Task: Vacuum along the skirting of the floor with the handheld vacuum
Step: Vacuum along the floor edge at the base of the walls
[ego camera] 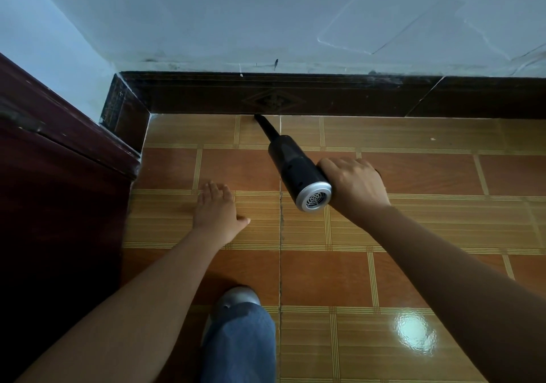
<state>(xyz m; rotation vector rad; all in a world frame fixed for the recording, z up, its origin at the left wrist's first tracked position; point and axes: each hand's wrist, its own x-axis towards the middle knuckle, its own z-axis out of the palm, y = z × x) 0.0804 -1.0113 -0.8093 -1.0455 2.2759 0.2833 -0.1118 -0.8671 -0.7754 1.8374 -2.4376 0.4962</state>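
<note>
Right hand (353,183) grips the black cylindrical handheld vacuum (298,169), its tapered nozzle angled up-left to the dark skirting (325,96); left hand (217,211) is spread flat.

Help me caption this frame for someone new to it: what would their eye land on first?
The black handheld vacuum at centre, gripped by the right hand, with its narrow nozzle at the foot of the dark brown skirting. Next, the left hand spread flat on the orange tiled floor to its left. A bright glare shines on the tiles at lower right.
</note>
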